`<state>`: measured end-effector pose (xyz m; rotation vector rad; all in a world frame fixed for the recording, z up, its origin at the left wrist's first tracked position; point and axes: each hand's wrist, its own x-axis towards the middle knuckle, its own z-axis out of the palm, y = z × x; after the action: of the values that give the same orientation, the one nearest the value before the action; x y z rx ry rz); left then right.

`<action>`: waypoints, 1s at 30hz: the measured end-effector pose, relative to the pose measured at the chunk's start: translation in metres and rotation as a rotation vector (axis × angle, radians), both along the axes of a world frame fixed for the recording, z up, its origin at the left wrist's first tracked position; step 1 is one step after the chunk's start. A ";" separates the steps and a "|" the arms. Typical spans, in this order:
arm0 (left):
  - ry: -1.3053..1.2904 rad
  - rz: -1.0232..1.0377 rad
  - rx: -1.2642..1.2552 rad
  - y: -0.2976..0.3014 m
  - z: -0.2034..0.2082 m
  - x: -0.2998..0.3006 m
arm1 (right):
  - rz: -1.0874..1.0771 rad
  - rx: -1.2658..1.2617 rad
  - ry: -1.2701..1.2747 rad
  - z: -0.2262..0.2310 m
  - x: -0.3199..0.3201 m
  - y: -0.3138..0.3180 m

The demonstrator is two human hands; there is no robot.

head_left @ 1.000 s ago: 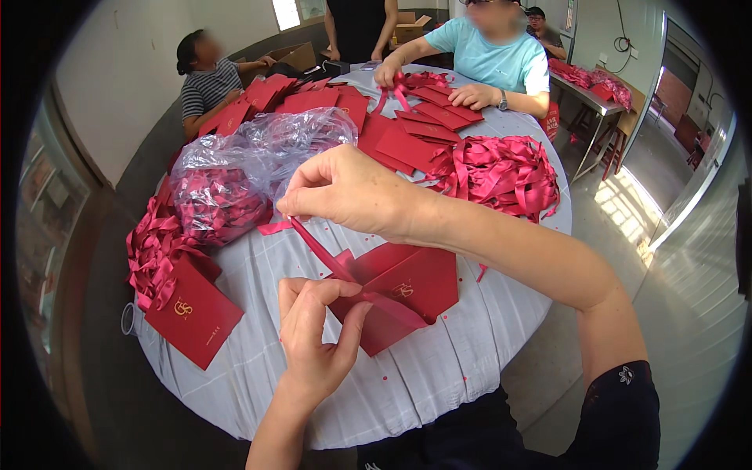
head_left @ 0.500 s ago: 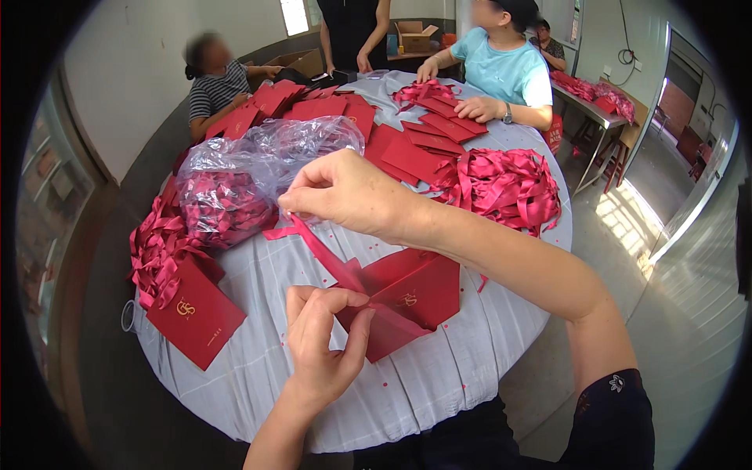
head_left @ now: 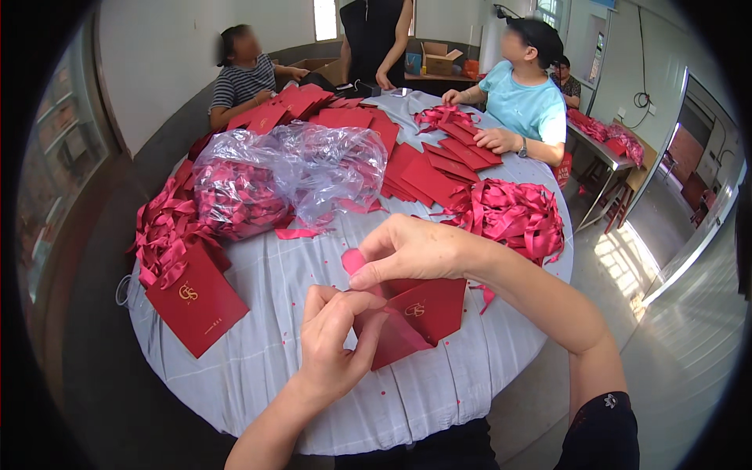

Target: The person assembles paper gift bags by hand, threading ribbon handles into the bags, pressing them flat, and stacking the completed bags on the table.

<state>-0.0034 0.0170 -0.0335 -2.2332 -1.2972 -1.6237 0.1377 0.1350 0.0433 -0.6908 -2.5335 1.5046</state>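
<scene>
A dark red paper gift bag (head_left: 439, 309) with a gold emblem lies opened out on the table in front of me. At its left edge my left hand (head_left: 333, 341) is closed in a pinch on a pink satin ribbon where it meets the bag. Just above, my right hand (head_left: 419, 249) pinches the same ribbon (head_left: 352, 260), and a short end sticks out past its fingertips. The two hands are close together, and my right hand covers the bag's upper edge. Part of the ribbon is hidden behind my fingers.
Flat red bags (head_left: 427, 174) and a ribbon heap (head_left: 509, 219) lie at the right. A clear plastic bag of ribbons (head_left: 239, 192), another ribbon pile (head_left: 168, 231) and a red bag (head_left: 196, 305) are at the left. People sit and stand around the cloth-covered table (head_left: 258, 384).
My right hand has come down and right toward my left hand, and the ribbon once stretched between them now shows only a short end. My left hand keeps its pinch at the bag.
</scene>
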 end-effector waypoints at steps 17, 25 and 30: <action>-0.013 -0.009 -0.002 -0.002 0.001 0.001 | -0.193 0.084 0.342 0.010 -0.013 0.008; -0.018 -0.016 -0.002 0.000 0.003 0.002 | -0.248 0.033 0.483 0.014 -0.013 0.002; -0.032 -0.019 0.002 -0.001 0.002 0.002 | -0.243 -0.002 0.565 0.011 -0.018 0.001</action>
<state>-0.0012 0.0163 -0.0315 -2.2342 -1.2846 -1.6736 0.1200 0.1363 0.0540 -0.4650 -1.9535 1.3761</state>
